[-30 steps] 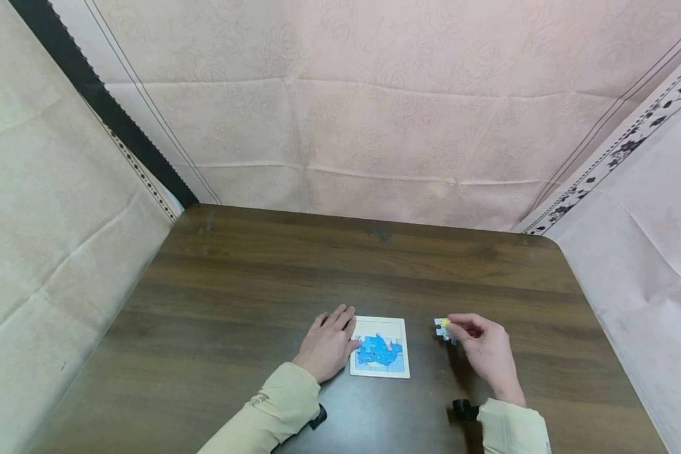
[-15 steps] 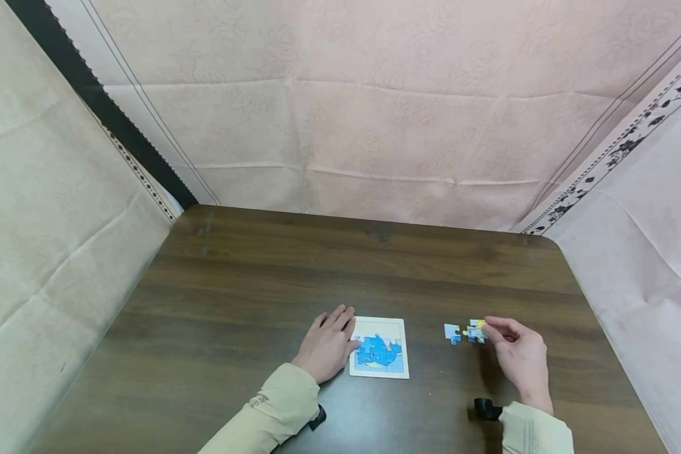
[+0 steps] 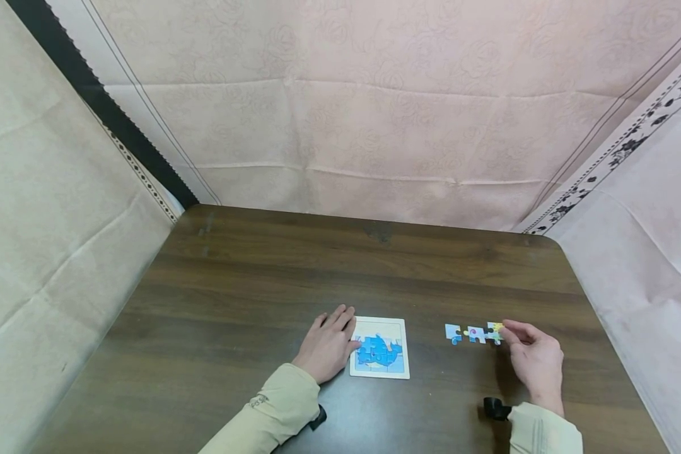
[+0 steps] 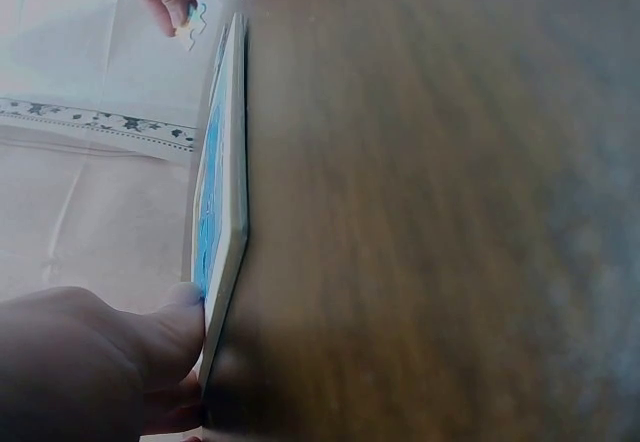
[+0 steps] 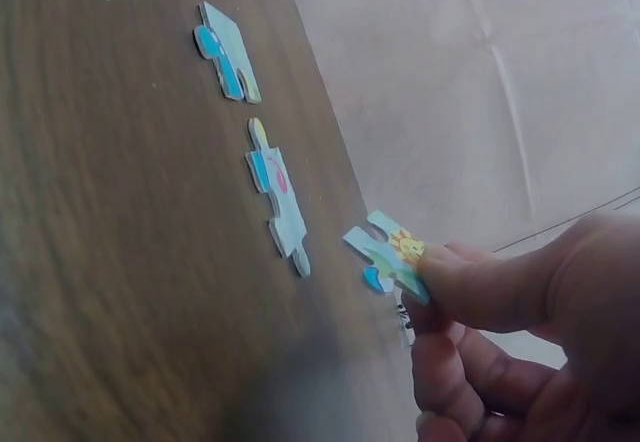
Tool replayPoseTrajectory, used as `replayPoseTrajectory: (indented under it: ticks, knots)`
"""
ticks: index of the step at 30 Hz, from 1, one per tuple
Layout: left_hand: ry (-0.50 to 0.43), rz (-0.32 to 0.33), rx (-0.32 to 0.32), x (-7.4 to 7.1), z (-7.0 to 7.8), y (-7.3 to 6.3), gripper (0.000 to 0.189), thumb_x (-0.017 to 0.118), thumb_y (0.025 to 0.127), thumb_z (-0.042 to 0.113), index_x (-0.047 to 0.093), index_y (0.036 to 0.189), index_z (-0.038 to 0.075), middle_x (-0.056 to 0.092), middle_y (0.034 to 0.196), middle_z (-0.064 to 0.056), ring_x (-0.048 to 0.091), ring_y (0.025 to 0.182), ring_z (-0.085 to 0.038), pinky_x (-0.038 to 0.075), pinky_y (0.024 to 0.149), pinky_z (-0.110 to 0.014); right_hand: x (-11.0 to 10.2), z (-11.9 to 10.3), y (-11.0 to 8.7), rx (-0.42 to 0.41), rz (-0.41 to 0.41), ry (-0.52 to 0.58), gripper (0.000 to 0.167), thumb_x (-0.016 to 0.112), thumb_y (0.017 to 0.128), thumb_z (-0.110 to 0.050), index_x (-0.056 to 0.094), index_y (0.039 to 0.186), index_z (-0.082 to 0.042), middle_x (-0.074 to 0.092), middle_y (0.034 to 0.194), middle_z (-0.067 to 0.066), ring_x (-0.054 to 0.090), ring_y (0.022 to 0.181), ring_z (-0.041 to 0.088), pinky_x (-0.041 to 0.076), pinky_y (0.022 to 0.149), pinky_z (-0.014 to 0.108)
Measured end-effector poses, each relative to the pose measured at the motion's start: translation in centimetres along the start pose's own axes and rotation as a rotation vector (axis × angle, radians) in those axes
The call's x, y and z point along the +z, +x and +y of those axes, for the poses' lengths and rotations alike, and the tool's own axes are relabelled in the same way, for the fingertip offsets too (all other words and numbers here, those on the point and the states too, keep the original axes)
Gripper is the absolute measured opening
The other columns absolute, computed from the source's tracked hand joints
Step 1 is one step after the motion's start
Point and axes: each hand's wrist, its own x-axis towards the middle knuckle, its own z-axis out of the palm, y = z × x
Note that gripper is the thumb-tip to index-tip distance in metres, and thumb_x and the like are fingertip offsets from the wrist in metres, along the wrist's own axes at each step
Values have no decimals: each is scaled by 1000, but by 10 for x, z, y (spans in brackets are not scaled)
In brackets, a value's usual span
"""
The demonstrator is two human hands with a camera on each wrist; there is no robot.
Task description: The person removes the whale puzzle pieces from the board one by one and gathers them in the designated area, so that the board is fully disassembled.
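Note:
My left hand (image 3: 328,343) lies with extended fingers along the left side of a white-framed puzzle board (image 3: 377,324), its thumb on the frame. A blue whale picture (image 3: 381,350) fills the lower part of that board. Between thumb and fingers, my right hand (image 3: 536,362) pinches a puzzle piece with a yellow sun (image 5: 385,254), raised over the table in the right wrist view. Two loose pieces lie to its left: a pale piece with a pink mark (image 5: 283,200) and a light-blue piece with a blue knob (image 5: 228,54).
The dark wooden table (image 3: 272,271) has rounded far corners. Pale patterned cloth (image 3: 374,126) hangs behind it and on both sides. A black wrist device (image 3: 495,408) sits by the right sleeve, another (image 3: 318,417) by the left.
My right hand has moved to the right with the sun piece. The light-blue piece and then the pink-marked piece have been left apart on the table in a row. My left hand stays put.

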Motion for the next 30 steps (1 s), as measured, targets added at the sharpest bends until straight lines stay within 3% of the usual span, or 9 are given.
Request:
replayPoseTrajectory:
  ticks: [7, 30]
  knots:
    - [-1, -2, -1, 0, 0, 0, 56, 49, 100, 46, 49, 144, 11, 36, 155, -5, 25, 145, -23, 27, 113, -49, -2, 3, 0, 49, -22, -6, 26, 66, 94, -27, 74, 111, -9, 72, 99, 12, 57, 81, 19, 39, 59, 27]
    - [-1, 10, 4, 0, 0, -1, 56, 50, 100, 45, 50, 143, 10, 38, 153, -5, 28, 144, -24, 28, 113, -49, 5, 12, 7, 58, -7, -38, 25, 66, 93, -23, 74, 108, -4, 73, 89, 13, 60, 90, 31, 36, 67, 35]
